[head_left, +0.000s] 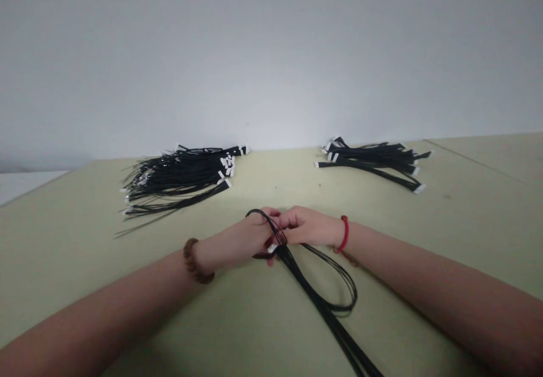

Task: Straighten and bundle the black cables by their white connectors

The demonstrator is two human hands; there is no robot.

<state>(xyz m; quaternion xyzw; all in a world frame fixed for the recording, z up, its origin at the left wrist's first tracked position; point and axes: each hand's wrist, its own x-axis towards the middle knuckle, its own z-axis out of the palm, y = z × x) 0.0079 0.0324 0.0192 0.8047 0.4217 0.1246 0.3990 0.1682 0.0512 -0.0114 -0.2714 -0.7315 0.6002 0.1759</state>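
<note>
My left hand (250, 234) and my right hand (309, 225) meet over the middle of the table, both closed on a black wire harness (316, 298). Its wires loop out to the right below my right hand, and the tail runs down past the lower edge of the view. A white connector (272, 248) shows just under the fingers of my left hand. A thin loop of wire arches over the back of my left hand. The fingertips overlap, so their exact grip on the wires is partly hidden.
At the back left lies a large pile of black wire harnesses (182, 170) with white connectors. A smaller pile of similar harnesses (373, 159) lies at the back right. Behind the pale yellow-green table (169, 315) stands a plain wall (271, 55).
</note>
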